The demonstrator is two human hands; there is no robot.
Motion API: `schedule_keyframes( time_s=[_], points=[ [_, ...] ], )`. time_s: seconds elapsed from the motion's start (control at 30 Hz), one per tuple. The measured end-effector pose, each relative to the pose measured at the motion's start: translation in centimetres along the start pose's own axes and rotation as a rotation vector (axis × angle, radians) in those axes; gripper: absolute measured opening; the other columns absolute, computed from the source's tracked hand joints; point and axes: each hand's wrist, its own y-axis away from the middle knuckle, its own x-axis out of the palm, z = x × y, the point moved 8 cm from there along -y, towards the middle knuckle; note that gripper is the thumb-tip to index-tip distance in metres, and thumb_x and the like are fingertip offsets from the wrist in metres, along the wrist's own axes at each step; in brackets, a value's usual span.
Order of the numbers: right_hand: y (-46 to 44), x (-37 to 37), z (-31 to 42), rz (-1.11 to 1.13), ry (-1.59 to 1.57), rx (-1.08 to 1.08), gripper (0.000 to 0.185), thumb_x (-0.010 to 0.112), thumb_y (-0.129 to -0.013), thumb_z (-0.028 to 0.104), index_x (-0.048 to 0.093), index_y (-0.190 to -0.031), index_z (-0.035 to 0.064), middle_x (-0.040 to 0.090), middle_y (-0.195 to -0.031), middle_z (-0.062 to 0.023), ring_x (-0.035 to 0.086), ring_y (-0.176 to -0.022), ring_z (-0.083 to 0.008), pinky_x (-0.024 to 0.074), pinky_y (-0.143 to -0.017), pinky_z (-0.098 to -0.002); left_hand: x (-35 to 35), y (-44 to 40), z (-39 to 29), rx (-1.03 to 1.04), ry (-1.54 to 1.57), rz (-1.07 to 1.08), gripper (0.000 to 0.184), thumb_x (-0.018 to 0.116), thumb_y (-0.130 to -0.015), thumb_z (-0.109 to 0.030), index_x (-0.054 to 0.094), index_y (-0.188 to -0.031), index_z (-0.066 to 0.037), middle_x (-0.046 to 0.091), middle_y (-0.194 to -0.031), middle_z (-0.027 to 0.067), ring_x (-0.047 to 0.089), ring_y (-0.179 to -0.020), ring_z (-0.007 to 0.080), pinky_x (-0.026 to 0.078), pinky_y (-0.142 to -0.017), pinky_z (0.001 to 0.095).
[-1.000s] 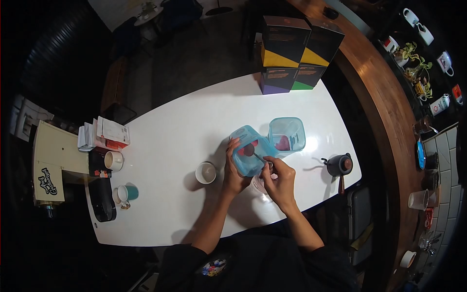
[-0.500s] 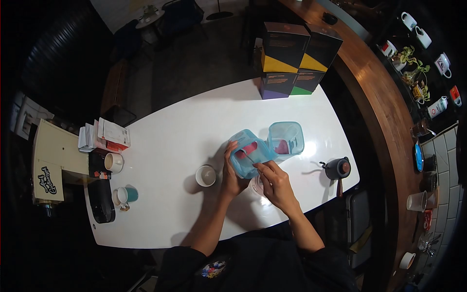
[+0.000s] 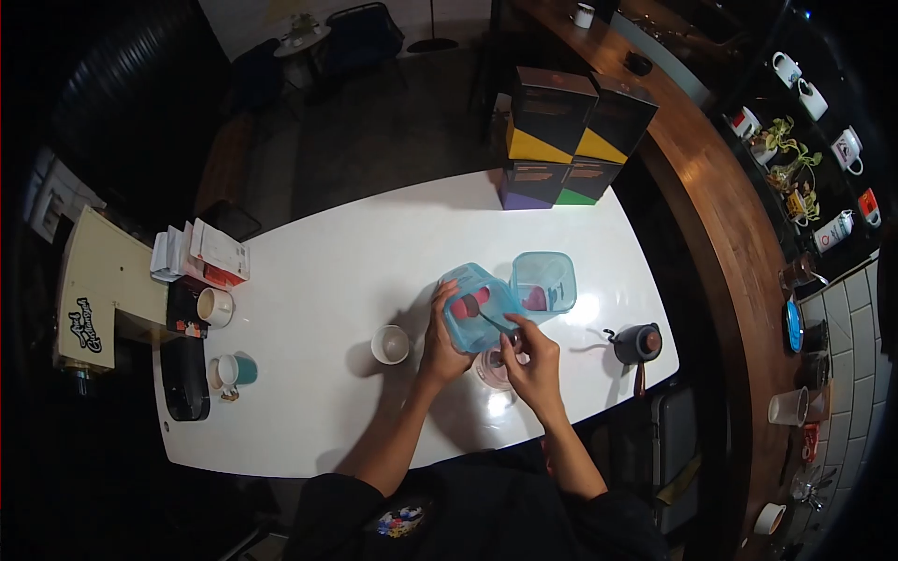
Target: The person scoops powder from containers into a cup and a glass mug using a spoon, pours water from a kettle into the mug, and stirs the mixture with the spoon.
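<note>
My left hand [image 3: 441, 341] is wrapped round a tilted blue translucent container [image 3: 465, 327] with pink-red contents inside. Between the fingers of my right hand [image 3: 531, 360] is the handle of a spoon [image 3: 491, 324], whose dark bowl lies inside that container. Just beyond, a second blue container [image 3: 544, 280] stands upright on the white table [image 3: 327, 252], with something pink at its bottom. A clear glass dish [image 3: 492, 370] sits under my hands, partly hidden by them. To the left of my left hand is a white cup [image 3: 390, 345].
A dark kettle [image 3: 637, 345] stands at the right of the table. Stacked dark boxes [image 3: 552, 117] are at its far edge. On the left are a cream machine [image 3: 117, 290], paper packets [image 3: 215, 252], a white mug [image 3: 215, 307] and a teal cup [image 3: 245, 368].
The view has tilted up slightly, so the table things sit lower. The spoon has moved within the held container, and its bowl shows again after being hard to see half a second ago.
</note>
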Motion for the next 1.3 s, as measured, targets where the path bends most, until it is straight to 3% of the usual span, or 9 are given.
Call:
schedule_keyframes(
  time_s=[0.1,0.23,0.4,0.57,0.7,0.93,1.1,1.2,1.3],
  points=[
    [0.5,-0.6,0.0,0.090,-0.078,0.132,0.055,0.072,-0.088,-0.001,0.050,-0.139,0.0018,0.061,-0.086,-0.0041,0.061,-0.064,-0.0059,0.0466,-0.060,-0.0219,-0.1,-0.3,0.5,-0.051,0.064,-0.009,0.105,0.094,-0.062,-0.011,0.032,-0.148,-0.005,0.041,-0.150,0.0225,0.039,-0.143,0.0411,0.035,-0.118,0.0472],
    [1.6,-3.4,0.2,0.100,-0.076,0.135,0.054,0.070,-0.089,-0.003,0.050,-0.138,0.0007,0.062,-0.088,-0.0048,0.058,-0.063,-0.0053,0.0459,-0.060,-0.0212,-0.1,-1.2,0.5,-0.068,0.032,0.059,0.108,0.094,-0.063,-0.012,0.029,-0.150,-0.005,0.040,-0.151,0.0232,0.042,-0.141,0.0411,0.037,-0.116,0.0466],
    [3.1,-7.4,-1.4,-0.020,0.012,0.146,0.019,0.066,-0.091,-0.003,0.066,-0.110,-0.0035,0.061,-0.079,-0.0038,0.061,-0.065,-0.0074,0.0470,-0.060,-0.0229,0.0,-2.6,1.2,-0.181,0.032,0.107,0.110,0.093,-0.067,-0.010,0.023,-0.152,-0.003,0.040,-0.150,0.0251,0.047,-0.136,0.0401,0.042,-0.111,0.0456],
    [4.7,-7.4,-2.6,0.025,0.100,0.205,0.013,0.069,-0.092,0.004,0.066,-0.101,-0.0050,0.060,-0.074,-0.0049,0.055,-0.061,-0.0092,0.0448,-0.059,-0.0256,-0.1,-4.2,1.5,-0.150,0.010,0.125,0.109,0.091,-0.070,-0.010,0.018,-0.150,-0.002,0.049,-0.140,0.0259,0.054,-0.129,0.0394,0.046,-0.107,0.0465],
    [5.8,-6.0,-3.3,0.065,0.067,0.301,0.024,0.072,-0.094,0.015,0.058,-0.083,-0.0025,0.056,-0.065,-0.0055,0.050,-0.058,-0.0118,0.0416,-0.055,-0.0286,-0.5,-5.2,1.7,-0.217,0.015,0.144,0.106,0.090,-0.073,-0.011,0.019,-0.150,-0.002,0.049,-0.141,0.0248,0.053,-0.131,0.0364,0.046,-0.107,0.0456],
    [5.6,-4.0,-4.7,0.008,0.130,0.318,0.037,0.069,-0.097,0.020,0.052,-0.074,-0.0031,0.046,-0.056,-0.0076,0.038,-0.054,-0.0120,0.0333,-0.050,-0.0329,-0.3,-5.5,3.4,-0.245,0.144,0.121,0.104,0.089,-0.074,-0.014,0.019,-0.150,0.000,0.047,-0.143,0.0234,0.051,-0.133,0.0350,0.043,-0.110,0.0436],
    [5.4,-3.3,-4.6,-0.010,0.161,0.337,0.041,0.068,-0.098,0.021,0.048,-0.070,-0.0026,0.041,-0.055,-0.0060,0.035,-0.055,-0.0099,0.0299,-0.049,-0.0326,-0.2,-4.7,4.3,-0.197,0.164,0.109,0.110,0.087,-0.077,-0.019,0.013,-0.155,0.004,0.038,-0.150,0.0264,0.042,-0.140,0.0358,0.038,-0.114,0.0439],
    [5.6,-3.1,-5.0,-0.020,0.155,0.346,0.043,0.067,-0.099,0.022,0.047,-0.070,-0.0020,0.040,-0.056,-0.0045,0.034,-0.056,-0.0093,0.0285,-0.049,-0.0319,-1.1,-3.5,4.4,-0.231,-0.012,0.086,0.110,0.087,-0.078,-0.022,0.013,-0.155,0.005,0.033,-0.153,0.0287,0.038,-0.143,0.0375,0.037,-0.116,0.0441],
    [5.8,-3.1,-5.6,-0.033,0.148,0.355,0.045,0.066,-0.100,0.025,0.047,-0.069,-0.0014,0.040,-0.056,-0.0033,0.034,-0.056,-0.0089,0.0275,-0.049,-0.0317,-3.2,-1.3,2.5,-0.261,0.012,0.063,0.100,0.083,-0.084,-0.020,0.017,-0.157,0.000,0.033,-0.156,0.0261,0.035,-0.145,0.0371,0.034,-0.118,0.0455]
  ],
)
